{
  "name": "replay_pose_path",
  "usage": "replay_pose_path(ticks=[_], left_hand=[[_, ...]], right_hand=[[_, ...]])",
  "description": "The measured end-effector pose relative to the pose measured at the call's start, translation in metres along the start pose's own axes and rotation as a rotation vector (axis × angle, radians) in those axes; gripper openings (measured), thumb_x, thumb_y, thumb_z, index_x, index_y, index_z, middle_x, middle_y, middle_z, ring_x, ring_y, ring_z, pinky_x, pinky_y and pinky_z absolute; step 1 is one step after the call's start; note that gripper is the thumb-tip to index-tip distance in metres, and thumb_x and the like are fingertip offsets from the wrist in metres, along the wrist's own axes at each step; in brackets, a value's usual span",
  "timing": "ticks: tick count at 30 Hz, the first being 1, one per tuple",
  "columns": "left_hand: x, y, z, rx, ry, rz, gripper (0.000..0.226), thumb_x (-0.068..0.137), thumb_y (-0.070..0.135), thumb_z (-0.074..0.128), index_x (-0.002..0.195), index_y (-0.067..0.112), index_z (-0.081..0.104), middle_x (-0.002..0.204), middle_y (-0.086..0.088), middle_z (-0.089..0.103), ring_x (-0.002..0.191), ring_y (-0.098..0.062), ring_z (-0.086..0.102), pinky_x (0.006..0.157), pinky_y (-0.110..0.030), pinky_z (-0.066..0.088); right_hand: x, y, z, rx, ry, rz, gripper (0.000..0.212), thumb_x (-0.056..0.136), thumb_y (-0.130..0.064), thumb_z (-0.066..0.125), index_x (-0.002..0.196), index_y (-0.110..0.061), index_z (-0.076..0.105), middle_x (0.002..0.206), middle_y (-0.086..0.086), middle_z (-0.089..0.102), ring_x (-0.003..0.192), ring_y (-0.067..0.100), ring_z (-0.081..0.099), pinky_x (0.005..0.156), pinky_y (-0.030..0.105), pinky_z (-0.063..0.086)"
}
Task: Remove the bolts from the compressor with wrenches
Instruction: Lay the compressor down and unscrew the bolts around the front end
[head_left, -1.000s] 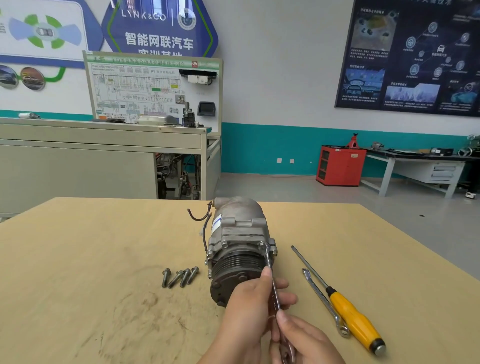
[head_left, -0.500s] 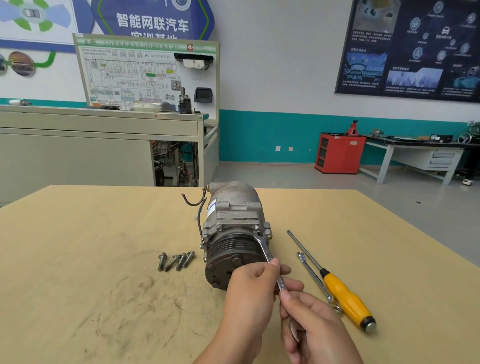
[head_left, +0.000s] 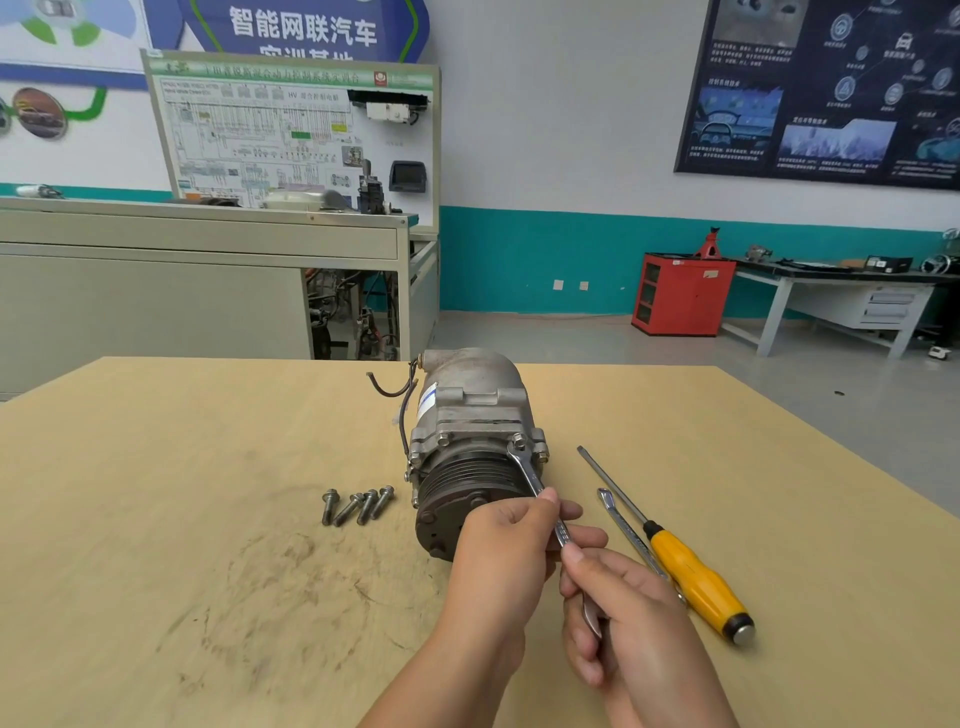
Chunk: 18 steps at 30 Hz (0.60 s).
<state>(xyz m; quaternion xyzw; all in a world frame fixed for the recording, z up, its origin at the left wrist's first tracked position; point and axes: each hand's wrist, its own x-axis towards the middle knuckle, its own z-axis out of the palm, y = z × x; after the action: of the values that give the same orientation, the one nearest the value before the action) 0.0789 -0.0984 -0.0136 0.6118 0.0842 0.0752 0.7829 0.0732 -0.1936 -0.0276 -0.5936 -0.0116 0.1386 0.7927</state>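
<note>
The slim steel wrench (head_left: 527, 470) has shifted onto an upper bolt (head_left: 518, 443) of the heavy grey compressor (head_left: 467, 410); left hand (head_left: 498, 556) and right hand (head_left: 628, 608) pinch its stiff shank.

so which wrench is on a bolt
The wrench gripped by left hand and right hand, head on a compressor bolt; the other wrench lies on the table beside the screwdriver.

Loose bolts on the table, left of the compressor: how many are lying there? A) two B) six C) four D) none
C: four loose bolts lie side by side on the table left of the compressor, while the left hand and the right hand hold the wrench against its flange.
</note>
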Motion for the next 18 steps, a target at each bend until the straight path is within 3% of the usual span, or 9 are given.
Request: replay_pose_path(ticks=[13, 18], left_hand=[[-0.0023, 0.0024, 0.0039, 0.023, -0.004, 0.020, 0.031, 0.098, 0.025, 0.048, 0.083, 0.007, 0.068, 0.073, -0.006, 0.074, 0.044, -0.004, 0.056, 0.057, -0.018, 0.047], [-0.0027, 0.0059, 0.0052, -0.032, -0.045, -0.033, 0.031, 0.099, 0.024, 0.047, 0.087, 0.004, 0.067, 0.072, -0.005, 0.074, 0.050, -0.011, 0.053, 0.052, -0.014, 0.049]], right_hand=[[-0.0032, -0.0001, -0.0011, -0.036, 0.025, -0.048, 0.047, 0.091, -0.019, 0.055, 0.044, -0.014, 0.059, 0.036, 0.006, 0.038, 0.026, 0.011, 0.029, 0.030, 0.014, 0.023], [-0.0057, -0.0069, -0.0016, 0.003, 0.009, -0.056, 0.041, 0.091, -0.015, 0.054, 0.050, -0.010, 0.053, 0.035, 0.005, 0.032, 0.025, 0.009, 0.023, 0.031, 0.011, 0.018]])
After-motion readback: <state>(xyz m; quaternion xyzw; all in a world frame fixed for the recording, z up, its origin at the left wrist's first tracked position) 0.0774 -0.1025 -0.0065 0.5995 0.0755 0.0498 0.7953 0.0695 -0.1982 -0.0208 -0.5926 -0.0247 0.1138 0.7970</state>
